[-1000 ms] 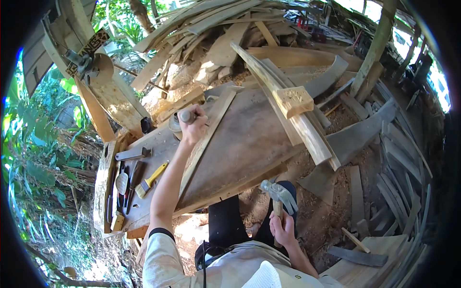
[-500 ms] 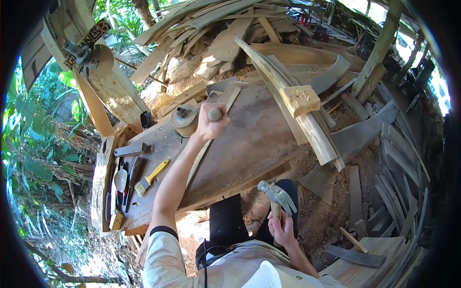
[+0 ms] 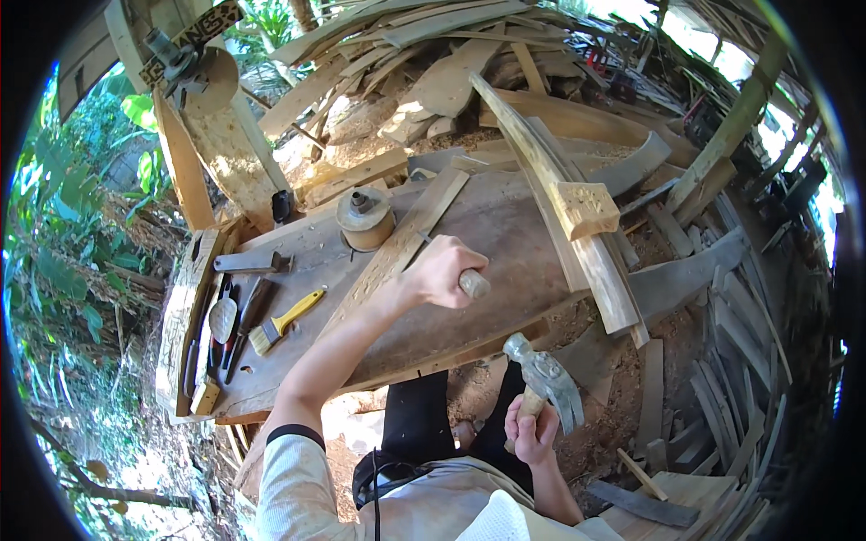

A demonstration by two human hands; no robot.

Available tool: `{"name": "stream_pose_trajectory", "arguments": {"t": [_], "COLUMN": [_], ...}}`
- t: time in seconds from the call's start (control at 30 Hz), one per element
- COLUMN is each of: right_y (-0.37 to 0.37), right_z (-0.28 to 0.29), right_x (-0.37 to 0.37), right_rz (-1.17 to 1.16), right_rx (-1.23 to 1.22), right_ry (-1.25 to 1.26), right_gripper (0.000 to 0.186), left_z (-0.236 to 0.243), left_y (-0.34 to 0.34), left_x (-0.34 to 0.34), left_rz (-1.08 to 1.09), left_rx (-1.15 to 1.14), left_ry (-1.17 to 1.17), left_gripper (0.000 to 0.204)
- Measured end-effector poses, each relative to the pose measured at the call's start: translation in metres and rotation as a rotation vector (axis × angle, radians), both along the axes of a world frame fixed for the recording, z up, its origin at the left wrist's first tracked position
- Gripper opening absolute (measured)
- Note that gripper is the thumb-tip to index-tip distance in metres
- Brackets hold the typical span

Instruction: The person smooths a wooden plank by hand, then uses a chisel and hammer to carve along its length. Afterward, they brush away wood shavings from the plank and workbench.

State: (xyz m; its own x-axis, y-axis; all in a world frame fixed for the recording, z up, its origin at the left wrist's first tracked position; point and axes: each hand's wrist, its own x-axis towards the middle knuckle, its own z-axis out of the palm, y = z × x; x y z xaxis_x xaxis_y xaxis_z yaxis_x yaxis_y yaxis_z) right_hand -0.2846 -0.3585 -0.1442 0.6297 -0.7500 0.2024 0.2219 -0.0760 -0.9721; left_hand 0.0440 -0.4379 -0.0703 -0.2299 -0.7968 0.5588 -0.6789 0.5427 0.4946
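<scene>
My left hand (image 3: 442, 270) is closed around a chisel (image 3: 474, 284). Its rounded handle end points toward me, and a bit of thin metal blade shows beyond the fist, at the edge of a long flat board (image 3: 388, 259). That board lies slanting across the wooden bench (image 3: 505, 239) and bears small cut marks. Low in front of my body, my right hand (image 3: 534, 433) grips a claw hammer (image 3: 548, 379) by its wooden handle, head up and apart from the chisel.
A round wooden piece with a metal spindle (image 3: 365, 219) stands beyond the board. At the bench's left lie a yellow-handled brush (image 3: 287, 322), a wooden-handled tool (image 3: 256, 305) and a small scoop (image 3: 222, 320). Long timbers (image 3: 586, 252) rest across its right end. Scrap wood (image 3: 442, 77) is piled behind.
My left hand has moved right and nearer with the chisel, tilting it and uncovering more of the board. The hammer in my right hand has turned slightly and looks larger. The view has shifted.
</scene>
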Motion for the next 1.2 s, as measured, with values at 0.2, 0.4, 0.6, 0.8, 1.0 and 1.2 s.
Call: {"name": "stream_pose_trajectory", "arguments": {"t": [0.2, 0.4, 0.6, 0.8, 1.0, 1.2], "right_y": [0.0, -0.004, 0.01, 0.01, 0.006, -0.005], "right_z": [0.003, 0.012, -0.014, -0.025, 0.018, -0.041], "right_x": [0.017, 0.016, 0.014, -0.011, 0.012, 0.028], "right_rz": [-0.032, -0.086, -0.169, -0.044, -0.197, -0.305], "right_rx": [-0.024, -0.401, -0.242, -0.403, -0.535, -0.596], "right_ry": [-0.002, -0.181, 0.171, -0.068, -0.046, -0.109], "right_gripper": [0.05, 0.041, 0.018, 0.019, 0.025, 0.017], "left_z": [-0.008, -0.015, -0.021, -0.024, -0.028, -0.024], "left_y": [0.001, 0.003, 0.005, -0.001, 0.004, 0.002], "left_x": [-0.002, -0.009, -0.005, -0.012, -0.007, -0.006], "left_rz": [0.034, -0.023, -0.008, -0.037, -0.006, 0.005], "left_rx": [0.025, 0.008, 0.008, 0.02, -0.027, -0.126], "left_ry": [-0.102, -0.115, -0.147, -0.153, -0.08, -0.008], "left_gripper": [0.02, 0.02, 0.021, 0.022, 0.022, 0.02]}}
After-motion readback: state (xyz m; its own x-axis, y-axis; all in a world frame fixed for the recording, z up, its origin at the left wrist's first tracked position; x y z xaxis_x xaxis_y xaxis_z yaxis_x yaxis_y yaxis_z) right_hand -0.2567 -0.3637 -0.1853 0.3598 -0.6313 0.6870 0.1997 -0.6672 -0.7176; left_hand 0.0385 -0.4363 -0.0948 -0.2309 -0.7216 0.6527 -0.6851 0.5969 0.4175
